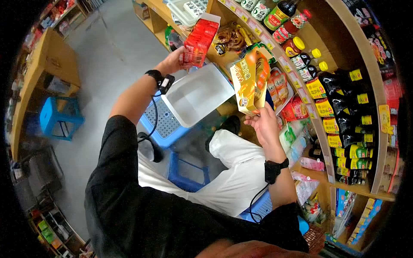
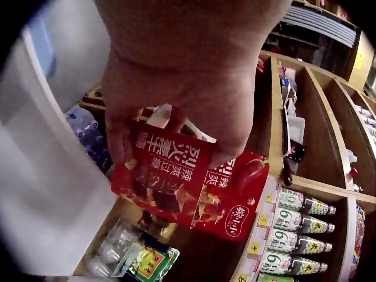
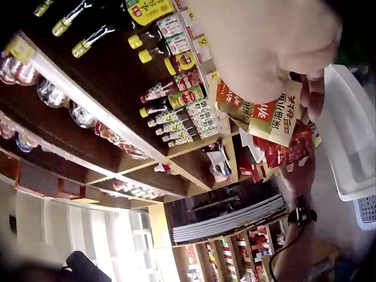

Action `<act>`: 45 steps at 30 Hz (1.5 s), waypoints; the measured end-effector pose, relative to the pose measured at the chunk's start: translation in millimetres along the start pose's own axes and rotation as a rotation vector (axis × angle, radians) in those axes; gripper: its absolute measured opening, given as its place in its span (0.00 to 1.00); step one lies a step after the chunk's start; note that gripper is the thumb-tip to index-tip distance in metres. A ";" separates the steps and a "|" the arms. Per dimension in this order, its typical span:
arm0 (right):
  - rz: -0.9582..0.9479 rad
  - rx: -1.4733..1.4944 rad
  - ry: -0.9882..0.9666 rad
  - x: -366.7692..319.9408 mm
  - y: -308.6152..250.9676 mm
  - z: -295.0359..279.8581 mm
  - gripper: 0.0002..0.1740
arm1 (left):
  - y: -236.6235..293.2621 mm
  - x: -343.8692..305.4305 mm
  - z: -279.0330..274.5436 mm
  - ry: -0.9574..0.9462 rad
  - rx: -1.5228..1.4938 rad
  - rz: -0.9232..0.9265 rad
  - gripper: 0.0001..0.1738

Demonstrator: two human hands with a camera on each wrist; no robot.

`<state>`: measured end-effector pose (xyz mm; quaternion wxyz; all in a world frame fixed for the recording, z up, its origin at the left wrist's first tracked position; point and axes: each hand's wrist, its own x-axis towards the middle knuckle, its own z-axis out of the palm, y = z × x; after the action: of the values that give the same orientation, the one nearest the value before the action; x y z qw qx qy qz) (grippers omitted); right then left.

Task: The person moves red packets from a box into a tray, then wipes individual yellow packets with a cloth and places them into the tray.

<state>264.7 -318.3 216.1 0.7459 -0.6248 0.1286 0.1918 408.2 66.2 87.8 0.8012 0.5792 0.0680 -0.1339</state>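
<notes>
My left hand (image 1: 173,61) grips a red box (image 1: 201,39) of snack packs above the far end of a white bin (image 1: 198,94). In the left wrist view, the fingers of that hand (image 2: 176,111) lie over the top of the red box (image 2: 188,182). On the other side, my right hand (image 1: 266,124) pinches the lower end of a yellow and orange box (image 1: 250,81), held tilted in front of the shelf. The right wrist view shows the right hand (image 3: 276,53) around the yellow box (image 3: 273,120), with red packs (image 3: 285,150) close behind it.
The white bin rests on a blue stool (image 1: 161,122). To the right, curved shelves (image 1: 320,129) carry sauce bottles (image 1: 344,99) and packets (image 1: 279,88). Another blue stool (image 1: 62,118) stands on the grey floor (image 1: 101,47) at the left.
</notes>
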 end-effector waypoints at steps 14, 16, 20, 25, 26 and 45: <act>0.017 -0.026 0.031 2.1 6.3 -7.1 0.16 | -22.4 120.0 -53.2 -0.069 -0.129 -0.269 0.27; 0.024 -0.031 0.038 1.5 5.1 -6.0 0.16 | -22.6 129.7 -57.4 -0.043 -0.129 -0.299 0.29; 0.037 -0.027 0.021 0.8 4.9 -5.8 0.16 | -22.3 132.2 -55.9 0.028 -0.016 -0.221 0.35; 0.043 -0.044 -0.006 2.8 3.2 -2.6 0.17 | -21.1 129.3 -38.8 0.047 -0.076 -0.163 0.27; 0.045 -0.048 -0.004 2.9 2.9 -1.3 0.17 | -22.9 132.1 -40.0 0.022 -0.091 -0.174 0.27; -0.079 -0.233 -0.190 20.8 20.6 61.2 0.15 | 21.5 -113.6 71.0 -0.001 -0.026 -0.192 0.57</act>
<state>271.1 -252.6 200.4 0.6840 -0.6908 0.0094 0.2343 302.8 20.8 160.0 0.7921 0.5596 0.1245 -0.2097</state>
